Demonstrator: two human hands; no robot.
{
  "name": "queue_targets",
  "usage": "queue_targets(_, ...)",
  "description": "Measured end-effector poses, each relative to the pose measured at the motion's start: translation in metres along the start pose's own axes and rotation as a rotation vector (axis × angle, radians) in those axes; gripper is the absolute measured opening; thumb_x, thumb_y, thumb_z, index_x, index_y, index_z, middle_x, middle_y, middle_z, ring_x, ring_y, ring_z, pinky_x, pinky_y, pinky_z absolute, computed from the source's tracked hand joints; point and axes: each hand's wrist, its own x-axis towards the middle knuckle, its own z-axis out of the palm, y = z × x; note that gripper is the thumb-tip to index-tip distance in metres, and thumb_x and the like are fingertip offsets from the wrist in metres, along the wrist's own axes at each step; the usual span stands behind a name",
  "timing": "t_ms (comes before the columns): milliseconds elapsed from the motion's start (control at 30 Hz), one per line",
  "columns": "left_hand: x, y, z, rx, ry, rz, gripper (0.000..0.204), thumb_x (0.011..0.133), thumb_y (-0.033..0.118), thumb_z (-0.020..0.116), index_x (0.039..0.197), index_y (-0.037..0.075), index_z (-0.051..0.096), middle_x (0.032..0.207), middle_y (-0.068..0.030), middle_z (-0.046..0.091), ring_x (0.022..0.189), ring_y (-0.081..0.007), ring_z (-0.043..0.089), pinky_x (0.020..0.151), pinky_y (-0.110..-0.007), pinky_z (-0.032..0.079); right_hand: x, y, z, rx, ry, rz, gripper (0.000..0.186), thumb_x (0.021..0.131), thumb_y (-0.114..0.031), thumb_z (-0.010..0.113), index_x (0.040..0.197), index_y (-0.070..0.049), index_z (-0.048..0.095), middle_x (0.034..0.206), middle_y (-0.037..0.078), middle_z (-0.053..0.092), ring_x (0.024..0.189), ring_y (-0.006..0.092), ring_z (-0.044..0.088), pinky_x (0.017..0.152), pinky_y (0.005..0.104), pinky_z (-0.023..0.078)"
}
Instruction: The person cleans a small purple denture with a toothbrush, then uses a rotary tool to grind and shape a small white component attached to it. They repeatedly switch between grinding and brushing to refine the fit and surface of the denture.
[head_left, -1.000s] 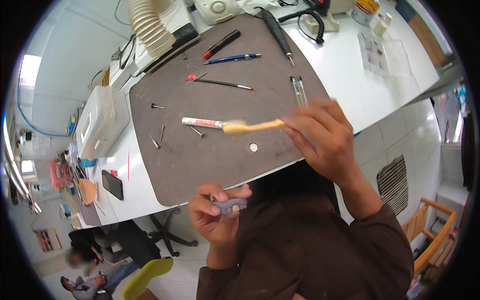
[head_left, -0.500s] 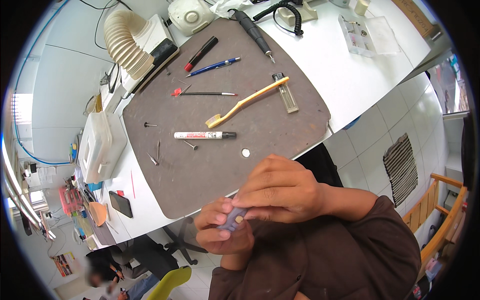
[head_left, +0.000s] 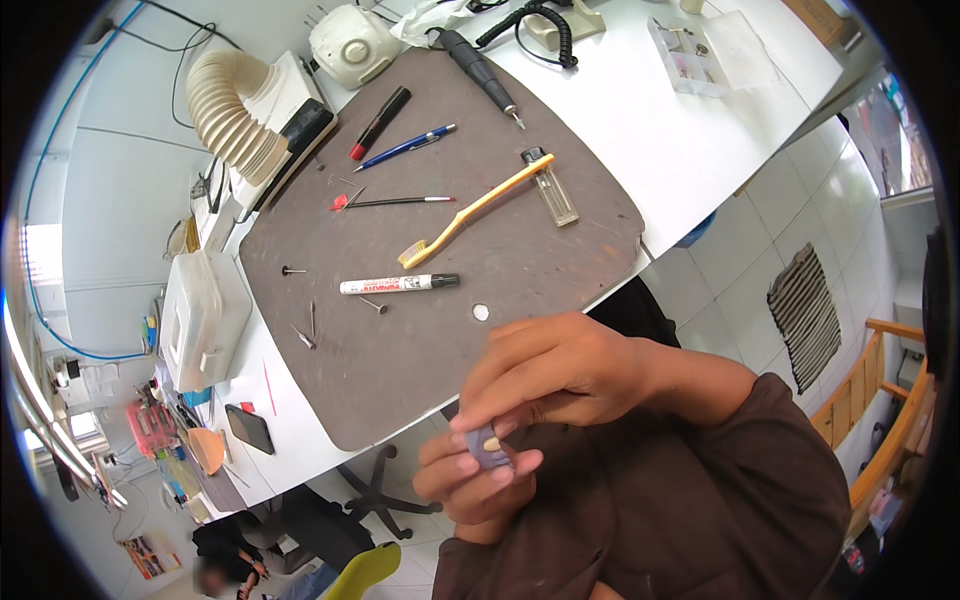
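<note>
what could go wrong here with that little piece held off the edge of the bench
1. The small bluish piece is pinched between the left hand and right hand fingertips beyond the table edge, over the lap and tiled floor; a slip could drop it there.
2. Small pins and a tiny white disc lie loose on the brown mat near its front edge; a sleeve might sweep them off.

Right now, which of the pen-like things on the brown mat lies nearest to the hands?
The white marker with the black cap. It lies lowest on the brown mat, just below the yellow toothbrush; the blue pen and the black-and-red marker lie further up.
</note>
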Motion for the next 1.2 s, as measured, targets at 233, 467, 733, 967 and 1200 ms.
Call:
queue_targets(233, -0.003, 0.001, -0.007, 0.194, -0.098, 0.106, 0.041, 0.078, 0.025, 0.089, 0.1, 0.038, 0.057, 0.118, 0.0044, 0.036, 0.102, -0.0172, 0.047, 0.073, -0.022, 0.047, -0.001, 0.004, -0.001, 0.077, -0.06, -0.016, 0.038, 0.084, 0.001, 0.069, 0.119, -0.015, 0.073, 0.106, 0.006, 0.072, 0.092, 0.0251, 0.067, 0.079, 0.034, 0.053)
queue_targets(467, -0.003, 0.003, -0.005, 0.201, -0.061, 0.109, 0.041, 0.076, 0.025, 0.091, 0.096, 0.039, 0.058, 0.113, 0.0047, 0.037, 0.098, -0.0163, 0.048, 0.069, -0.022, 0.045, -0.001, 0.004, 0.002, 0.064, -0.058, -0.048, 0.039, 0.081, 0.0, 0.071, 0.118, -0.012, 0.074, 0.104, 0.006, 0.072, 0.088, 0.0257, 0.066, 0.076, 0.0345, 0.052)
queue_targets(733, -0.004, 0.005, -0.002, 0.211, -0.038, 0.099, 0.041, 0.075, 0.026, 0.091, 0.094, 0.04, 0.057, 0.109, 0.0042, 0.036, 0.094, -0.0158, 0.047, 0.067, -0.022, 0.044, 0.0, 0.005, 0.003, 0.053, -0.072, -0.074, 0.04, 0.08, 0.0, 0.072, 0.12, -0.01, 0.073, 0.104, 0.006, 0.072, 0.088, 0.026, 0.066, 0.075, 0.0357, 0.052)
queue_targets(967, 0.001, 0.01, -0.005, 0.13, -0.067, 0.05, 0.038, 0.073, 0.029, 0.091, 0.093, 0.035, 0.06, 0.106, 0.0021, 0.039, 0.095, -0.0178, 0.049, 0.069, -0.025, 0.046, -0.001, 0.006, 0.001, 0.021, -0.095, -0.047, 0.036, 0.084, -0.002, 0.073, 0.12, -0.01, 0.072, 0.103, 0.006, 0.071, 0.089, 0.0257, 0.065, 0.078, 0.0361, 0.051)
queue_targets(1200, 0.009, 0.01, 0.009, -0.106, 0.062, -0.016, 0.036, 0.075, 0.035, 0.087, 0.095, 0.021, 0.06, 0.109, -0.0014, 0.047, 0.091, -0.0219, 0.058, 0.078, -0.031, 0.05, -0.001, 0.002, -0.002, 0.032, -0.049, 0.041, 0.02, 0.083, -0.01, 0.077, 0.103, -0.008, 0.074, 0.101, 0.007, 0.071, 0.092, 0.0275, 0.064, 0.081, 0.0373, 0.051)
